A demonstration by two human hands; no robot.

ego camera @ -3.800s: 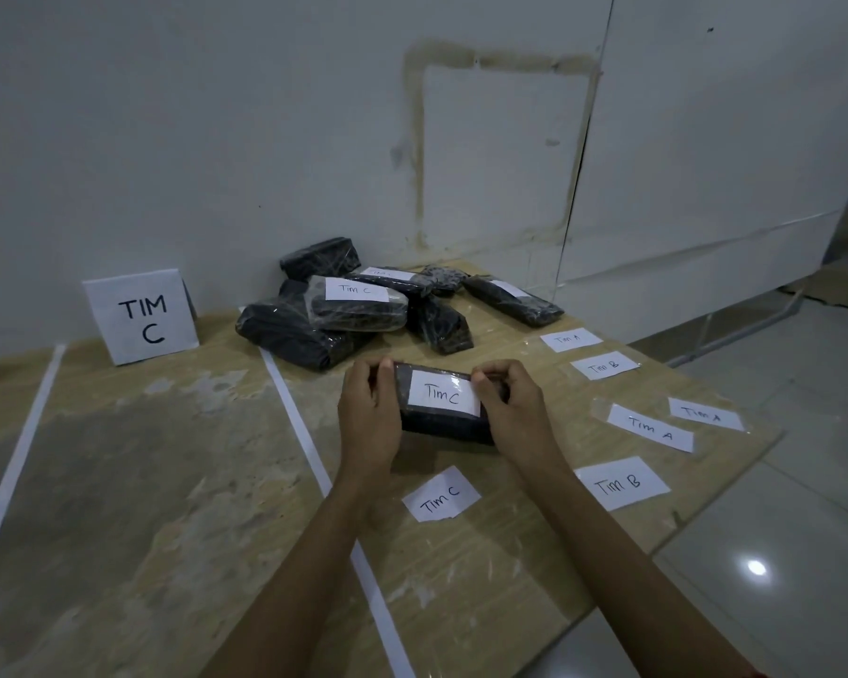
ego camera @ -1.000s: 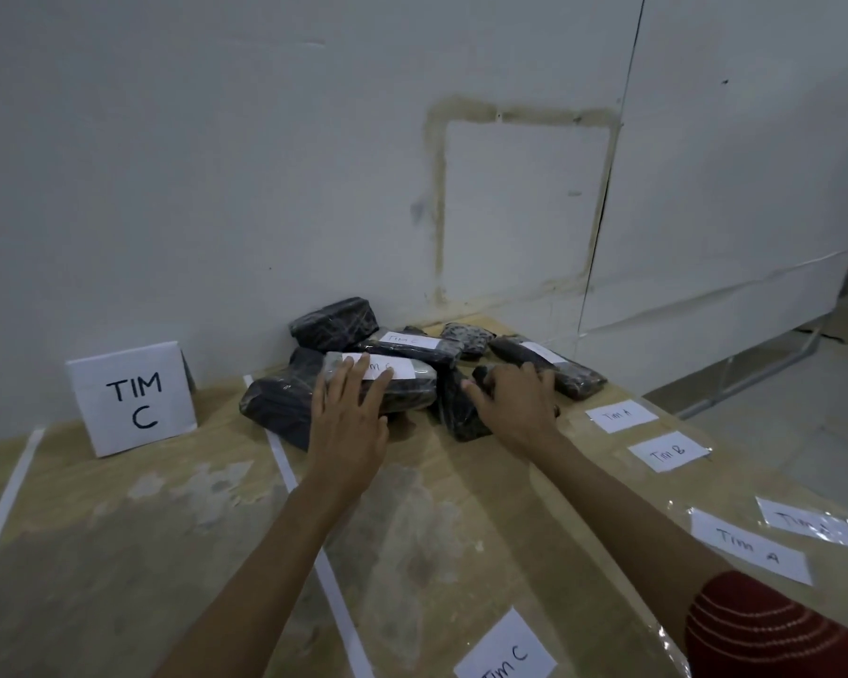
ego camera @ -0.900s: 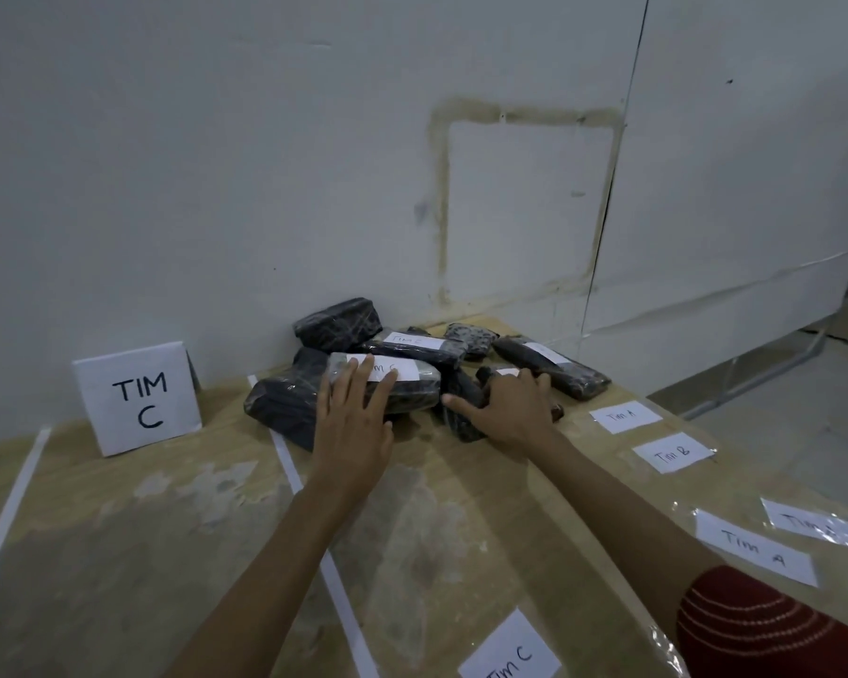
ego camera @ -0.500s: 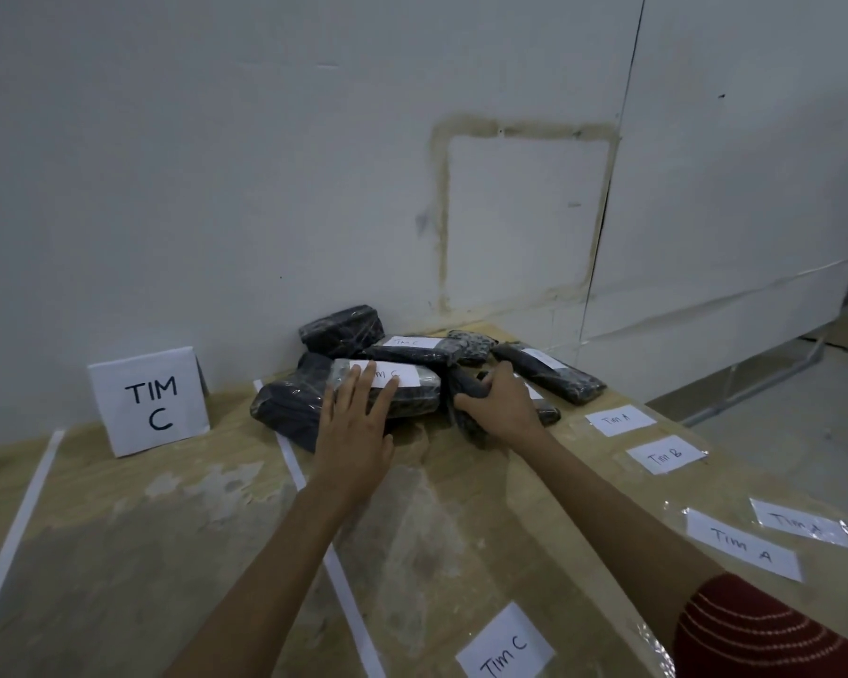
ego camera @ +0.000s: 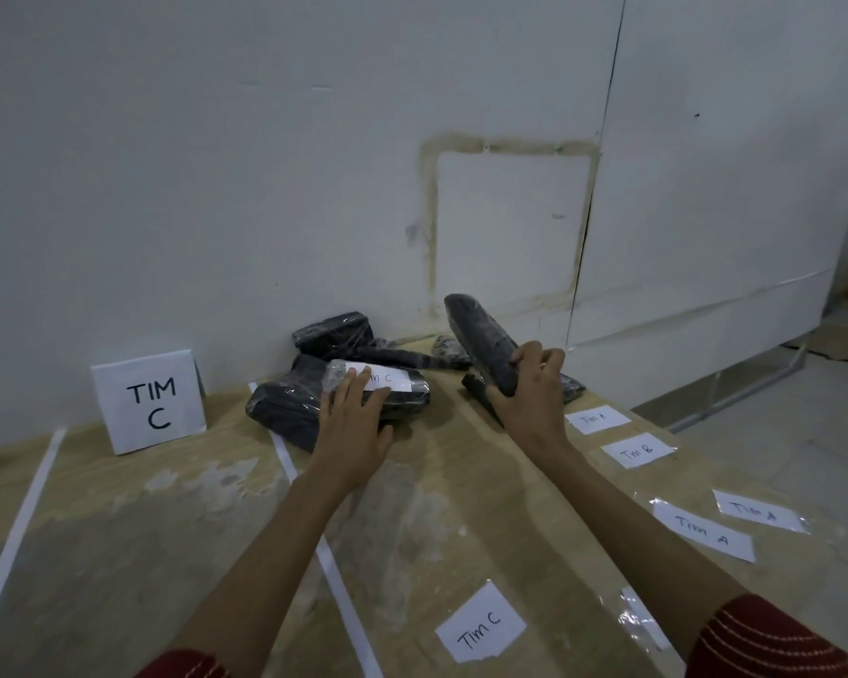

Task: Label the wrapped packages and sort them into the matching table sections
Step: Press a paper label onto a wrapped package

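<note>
Over wooden table (ego camera: 436, 511), black package (ego camera: 476, 330), lower end inside clamped grip of right hand (ego camera: 529, 396).

Right of the TIM C sign (ego camera: 150, 401), left-hand fingers (ego camera: 351, 396) cover part of the labelled package's (ego camera: 410, 402) lettering; far-right slip (ego camera: 760, 512) blurred.

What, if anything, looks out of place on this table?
Placement looks off: a dark package lies across the white tape line, and the package labelled Tim C under the left hand is right of that line, while the TIM C sign stands left of it.
</note>
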